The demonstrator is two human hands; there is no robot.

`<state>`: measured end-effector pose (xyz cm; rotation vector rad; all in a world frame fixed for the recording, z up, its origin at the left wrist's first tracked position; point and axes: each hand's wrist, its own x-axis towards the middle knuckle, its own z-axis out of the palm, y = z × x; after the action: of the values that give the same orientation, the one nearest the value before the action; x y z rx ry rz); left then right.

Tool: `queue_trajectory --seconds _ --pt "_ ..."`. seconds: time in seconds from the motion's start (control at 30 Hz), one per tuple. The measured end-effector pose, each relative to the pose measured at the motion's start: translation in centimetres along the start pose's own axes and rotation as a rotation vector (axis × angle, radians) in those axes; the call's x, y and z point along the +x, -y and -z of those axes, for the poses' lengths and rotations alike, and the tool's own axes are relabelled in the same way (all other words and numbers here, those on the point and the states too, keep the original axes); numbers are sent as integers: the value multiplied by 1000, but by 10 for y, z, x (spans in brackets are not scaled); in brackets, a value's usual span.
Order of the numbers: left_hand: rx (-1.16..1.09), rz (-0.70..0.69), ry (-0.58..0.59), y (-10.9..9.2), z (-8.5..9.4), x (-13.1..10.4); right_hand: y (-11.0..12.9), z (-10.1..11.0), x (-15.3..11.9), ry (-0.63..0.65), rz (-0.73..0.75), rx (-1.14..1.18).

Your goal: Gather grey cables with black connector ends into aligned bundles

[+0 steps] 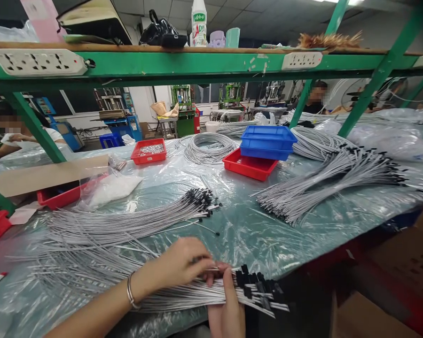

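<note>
Head: two hands [187, 260] on one cable bundle [193, 296], one bottle [199, 23] beyond

We hold a bundle of thin grey cables [197, 295], its black end pieces [261, 284] bunched unevenly and jutting past the near edge of the surface [239, 230]; toward our left, the strands spread loosely into a wide fan.
</note>
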<state>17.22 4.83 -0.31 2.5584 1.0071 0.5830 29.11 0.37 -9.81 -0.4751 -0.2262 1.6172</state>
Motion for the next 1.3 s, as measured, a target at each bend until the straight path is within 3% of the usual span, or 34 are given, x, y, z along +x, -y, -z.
queue_trajectory --seconds 0.1,0.17,0.23,0.33,0.47,0.57,0.67,0.8,0.9,0.97,1.1,1.2,1.3 --pt "264 205 -100 42 2 13 4 -6 0 -13 16 -2" --pt "453 295 -30 69 0 21 7 -13 -1 -7 20 -23" --pt "505 297 38 88 -4 25 8 -20 -5 42 56 -22" --pt "494 218 66 95 -5 23 8 -28 -10 92 119 6" --pt "304 247 -104 83 4 17 7 -31 -11 8 77 -36" --pt "171 307 -199 60 6 15 8 -29 -7 -12 70 -70" --pt "184 247 -110 24 -4 11 10 -24 -3 -22 29 -61" --pt "413 0 115 -22 -15 1 11 -16 -2 -142 -108 49" --pt "330 -35 121 -28 -4 1 11 -13 0 -160 -135 74" --pt "264 50 55 -12 6 8 11 -14 1 -109 -113 66" --pt "354 355 -187 53 11 27 12 -21 -1 -6 -27 18" --pt "270 421 -209 91 8 34 10 -25 -5 70 27 38" --pt "125 444 -240 104 12 34 7 -26 -4 91 32 64"
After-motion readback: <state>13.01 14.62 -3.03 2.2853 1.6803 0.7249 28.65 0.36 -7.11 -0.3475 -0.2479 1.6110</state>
